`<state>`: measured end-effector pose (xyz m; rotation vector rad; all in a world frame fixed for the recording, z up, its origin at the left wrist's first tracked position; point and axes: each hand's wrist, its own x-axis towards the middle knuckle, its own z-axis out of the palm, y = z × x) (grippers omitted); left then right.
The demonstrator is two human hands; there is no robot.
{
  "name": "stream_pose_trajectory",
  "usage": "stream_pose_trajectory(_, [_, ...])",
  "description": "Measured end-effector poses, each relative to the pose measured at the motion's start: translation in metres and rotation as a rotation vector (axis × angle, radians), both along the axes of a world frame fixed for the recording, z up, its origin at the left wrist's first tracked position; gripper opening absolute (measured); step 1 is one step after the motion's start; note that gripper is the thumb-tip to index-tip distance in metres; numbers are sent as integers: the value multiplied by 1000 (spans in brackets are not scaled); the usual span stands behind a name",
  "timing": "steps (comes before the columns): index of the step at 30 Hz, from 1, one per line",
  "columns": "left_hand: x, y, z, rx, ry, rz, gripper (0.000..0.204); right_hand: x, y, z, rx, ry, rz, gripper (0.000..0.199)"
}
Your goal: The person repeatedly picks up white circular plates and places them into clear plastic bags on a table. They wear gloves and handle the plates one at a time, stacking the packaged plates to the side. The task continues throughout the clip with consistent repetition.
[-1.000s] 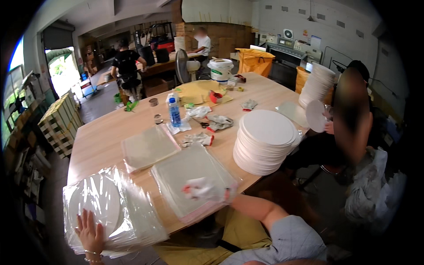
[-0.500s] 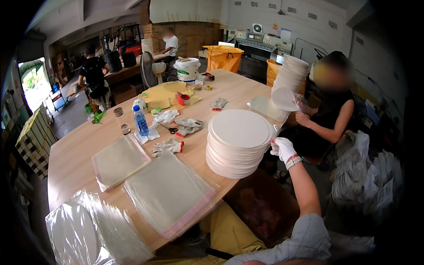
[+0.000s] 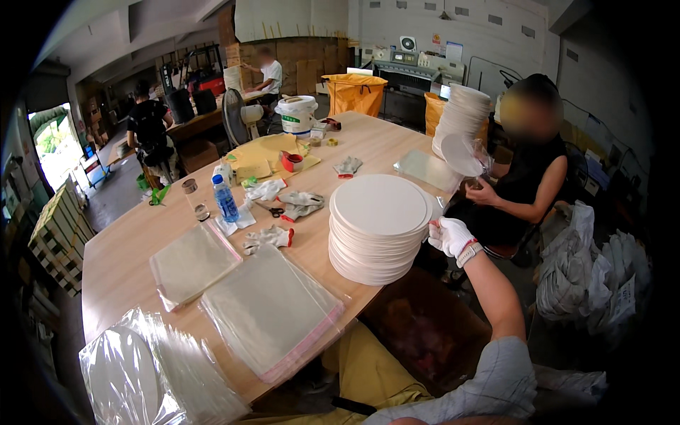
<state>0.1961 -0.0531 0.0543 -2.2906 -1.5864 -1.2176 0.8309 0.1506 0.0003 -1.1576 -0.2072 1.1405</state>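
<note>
No words or numbers can be read for certain; print shows only as small marks: on the white bucket (image 3: pixel 296 106), upper middle of the frame, a green and dark label (image 3: pixel 291 121); on the blue bottle (image 3: pixel 219 185), left of centre, a wrap (image 3: pixel 227 206) with pale marks; on the wall (image 3: pixel 489 48), upper right, a small orange-red sign (image 3: pixel 436 39) and a white and blue sheet (image 3: pixel 453 51); on the bags (image 3: pixel 567 283), lower right, a pale patch (image 3: pixel 625 299) with blurred lettering
</note>
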Motion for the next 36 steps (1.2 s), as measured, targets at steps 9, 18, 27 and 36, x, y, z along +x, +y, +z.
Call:
stream_pose_trajectory(9, [9, -5, -1, -1, -20, -85, 12, -8, 44, 45, 85, -219, 40, 18])
stream_pose_trajectory(18, [44, 43, -99, -208, -307, -270, 24, -50, 46, 59, 380, -1359, -100, 21])
stream_pose_trajectory(27, [123, 192, -112, -235, -1199, -246, 51, -203, 9, -5, 611, -1494, 483, 24])
stream_pose_trajectory(36, [79, 199, -226, -321, -1334, -196, 44, -268, 47, -137, 628, -1078, 833, 53])
